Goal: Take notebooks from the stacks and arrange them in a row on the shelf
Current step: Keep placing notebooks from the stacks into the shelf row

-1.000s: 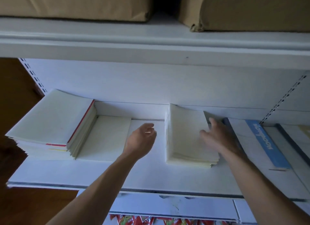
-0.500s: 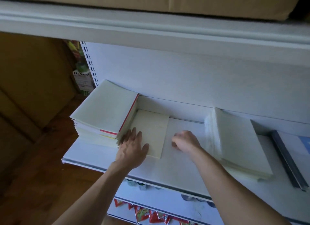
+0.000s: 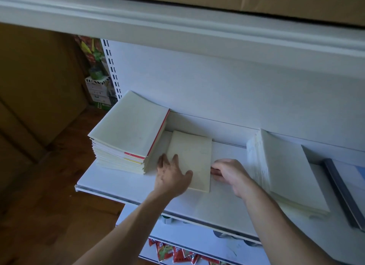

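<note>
Head view, left hand (image 3: 170, 176) flat on notebook (image 3: 192, 151), right hand (image 3: 230, 172) curled, grip hidden

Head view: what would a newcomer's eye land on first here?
Two hands meet at a single pale notebook lying flat on the white shelf. The left hand lies flat over its left edge, and the right hand curls its fingers at its right edge. A tall stack whose top book has a red spine sits just to its left, and a second pale stack lies to its right.
</note>
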Demonstrator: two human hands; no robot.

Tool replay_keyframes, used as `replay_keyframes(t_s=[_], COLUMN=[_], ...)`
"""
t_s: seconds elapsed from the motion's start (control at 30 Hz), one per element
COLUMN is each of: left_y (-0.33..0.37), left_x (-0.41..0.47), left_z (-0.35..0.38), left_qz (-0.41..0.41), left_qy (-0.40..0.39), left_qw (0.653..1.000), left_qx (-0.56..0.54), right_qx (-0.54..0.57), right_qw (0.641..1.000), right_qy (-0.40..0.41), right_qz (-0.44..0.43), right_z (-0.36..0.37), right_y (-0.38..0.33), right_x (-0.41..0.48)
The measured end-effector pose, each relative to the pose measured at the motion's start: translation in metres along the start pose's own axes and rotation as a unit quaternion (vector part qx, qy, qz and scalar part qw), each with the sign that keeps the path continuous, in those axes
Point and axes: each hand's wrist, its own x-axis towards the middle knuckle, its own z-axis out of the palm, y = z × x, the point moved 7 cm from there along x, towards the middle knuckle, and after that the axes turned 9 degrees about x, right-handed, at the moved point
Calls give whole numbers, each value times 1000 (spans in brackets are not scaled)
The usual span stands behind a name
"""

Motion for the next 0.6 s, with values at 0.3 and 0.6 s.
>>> replay_keyframes(t_s=[0.3, 0.6], left_y=[-8, 64], left_x=[6, -31], left_z=[-30, -66], left_qz=[-105, 56], left_qy=[-19, 38], left_qw=[911, 835], left_qx=[-398, -546], right_qx=[-51, 193], right_qw=[999, 977], right_qy=[-2, -51], right_qz=[-19, -68], right_z=[-1, -15], right_y=[-1, -42], right_x=[-5, -42])
